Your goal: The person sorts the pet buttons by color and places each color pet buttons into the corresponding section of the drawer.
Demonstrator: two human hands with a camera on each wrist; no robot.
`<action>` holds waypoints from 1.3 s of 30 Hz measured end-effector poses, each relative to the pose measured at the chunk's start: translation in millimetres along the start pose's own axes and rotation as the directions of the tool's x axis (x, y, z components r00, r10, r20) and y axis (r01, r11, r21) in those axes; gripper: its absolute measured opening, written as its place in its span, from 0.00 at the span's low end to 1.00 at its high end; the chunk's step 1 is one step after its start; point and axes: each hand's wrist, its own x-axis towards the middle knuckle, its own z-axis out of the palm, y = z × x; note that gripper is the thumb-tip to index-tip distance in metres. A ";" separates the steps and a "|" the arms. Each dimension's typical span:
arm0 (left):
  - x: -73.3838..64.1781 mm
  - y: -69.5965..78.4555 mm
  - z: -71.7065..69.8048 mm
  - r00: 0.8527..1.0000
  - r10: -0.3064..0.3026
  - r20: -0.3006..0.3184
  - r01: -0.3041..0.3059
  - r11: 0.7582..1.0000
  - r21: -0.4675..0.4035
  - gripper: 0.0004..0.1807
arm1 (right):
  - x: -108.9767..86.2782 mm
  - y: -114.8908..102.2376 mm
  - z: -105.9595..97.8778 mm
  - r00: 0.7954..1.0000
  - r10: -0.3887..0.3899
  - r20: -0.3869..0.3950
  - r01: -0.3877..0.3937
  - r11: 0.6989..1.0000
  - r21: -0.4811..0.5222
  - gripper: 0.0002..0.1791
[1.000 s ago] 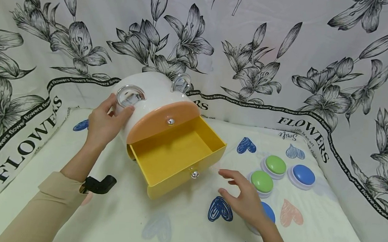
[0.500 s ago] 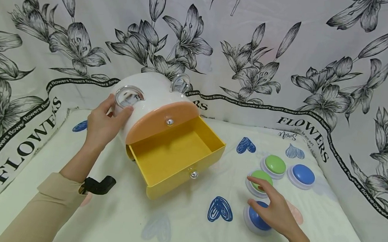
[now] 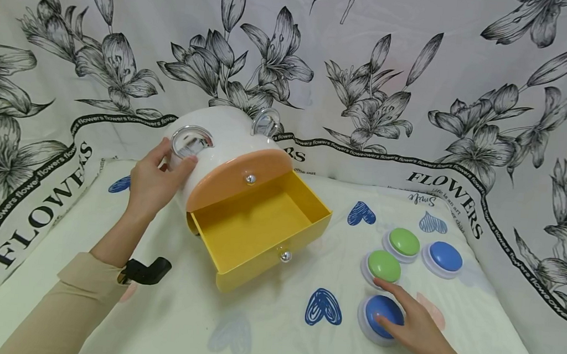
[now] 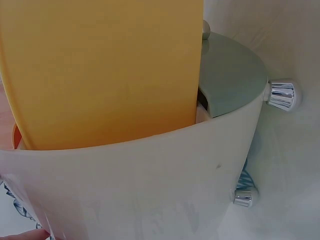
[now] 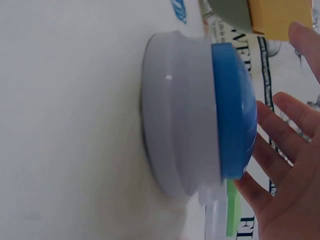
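Note:
A white rounded drawer box [image 3: 227,125], with an orange upper front and ring-shaped clear ears, stands left of centre. Its yellow lower drawer [image 3: 260,214] is pulled out, with nothing inside. My left hand [image 3: 155,181] holds the box by its left side, thumb on the front below the ear [image 3: 191,141]; its other fingers are mostly hidden behind. At right, my right hand [image 3: 416,326] is spread over a blue push button [image 3: 383,312] with a pale round base. In the right wrist view, loosely extended fingers reach around the blue dome [image 5: 237,110], with the fingertips right at it.
Two green push buttons [image 3: 383,266] and another blue push button [image 3: 444,256] sit just beyond the right hand. A silver knob [image 3: 285,256] sticks out from the drawer front. Behind the heart-printed cloth [image 3: 276,326] rises a flower-printed curtain [image 3: 347,65].
My right hand has moved right and down from beside the drawer knob to the nearer blue push button. The left hand, the box and its drawer stay as they were.

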 end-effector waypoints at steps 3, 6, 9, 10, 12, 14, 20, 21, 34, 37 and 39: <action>-0.4 0.6 -0.1 1.000 0.004 0.000 -0.004 1.000 -0.003 0.41 | -5.4 4.8 0.7 1.000 0.025 0.011 -0.025 0.999 -0.023 0.39; -0.5 0.6 0.0 1.000 0.003 0.000 -0.003 1.000 -0.006 0.41 | -9.4 8.9 1.3 0.999 0.031 0.009 -0.031 0.998 -0.051 0.41; -0.2 0.4 0.4 1.000 0.000 0.000 0.000 1.000 0.000 0.42 | -12.5 11.9 2.6 1.000 0.029 0.009 -0.029 0.996 -0.084 0.43; -0.1 0.5 0.5 1.000 0.000 0.000 0.000 1.000 0.002 0.42 | -13.3 12.7 3.1 1.000 0.029 0.011 -0.028 0.995 -0.093 0.44; 0.3 0.4 0.6 1.000 0.000 -0.001 0.000 1.000 0.006 0.42 | -14.9 13.8 4.4 1.000 0.027 0.014 -0.025 0.994 -0.106 0.45; 0.4 0.2 0.7 1.000 0.005 -0.003 -0.005 1.000 0.006 0.42 | -16.1 14.9 5.8 0.999 0.029 0.020 -0.027 0.993 -0.113 0.46; -0.4 -0.2 0.7 1.000 0.022 -0.009 -0.022 1.000 0.002 0.39 | -18.7 16.7 9.7 1.000 0.014 0.006 -0.013 0.994 -0.108 0.50; -0.3 -0.3 0.7 1.000 0.023 -0.008 -0.023 1.000 0.004 0.40 | -19.1 16.8 10.2 1.000 0.004 0.000 -0.004 0.994 -0.108 0.50; -1.2 -0.1 0.3 1.000 0.003 -0.001 -0.003 1.000 0.004 0.41 | -20.4 12.6 7.9 0.999 0.025 -0.028 -0.029 0.987 -0.160 0.47; -1.5 -0.5 0.4 1.000 0.011 -0.004 -0.011 1.000 -0.004 0.40 | -20.2 12.5 7.7 0.999 0.035 -0.027 -0.040 0.984 -0.175 0.47; -1.4 -0.3 0.5 1.000 0.017 -0.006 -0.017 1.000 -0.004 0.40 | -20.1 12.6 7.7 0.999 0.042 -0.027 -0.047 0.982 -0.182 0.47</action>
